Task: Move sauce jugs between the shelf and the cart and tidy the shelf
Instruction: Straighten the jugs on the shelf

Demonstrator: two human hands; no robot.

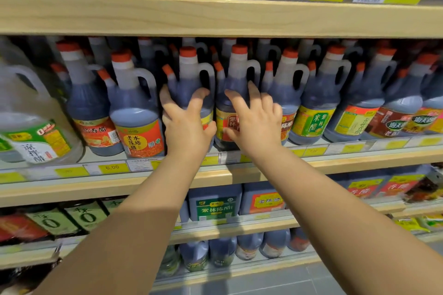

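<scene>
Both hands are up at the middle shelf (48, 193), each on its own dark sauce jug in the front row. L hand (187, 127) wraps the centre-left jug (189, 79) low on its shoulder: thumb out on the jug's left flank, fingers (200, 96) curled over the front, so it looks like a real hold, not just a touch. R hand (257, 122) lies on the centre-right jug (236, 72) w/ fingers spread and mostly straight, tips against the dark body, nothing gripped. Its index tip sits just below that jug's handle loop (254, 72). Both jugs stand upright, long axis vertical, red caps up, spouts to the left, handles to the right. They're packed shoulder to shoulder w/ neighbours either side, e.g. the orange-label jug (140, 136) just beside the L thumb. Key relation: the jugs lie straight ahead of the hands, deeper into the shelf, so a pull comes toward the person and a squaring-up push goes away. L hand looks ready to lift. R would prob. need to go up and hook the handle, which is nearer to it than to L. Likely step: taking or straightening these two, can't tell which. Risk: the row is tight, so a neighbour may drag along. Cart not in view.
</scene>
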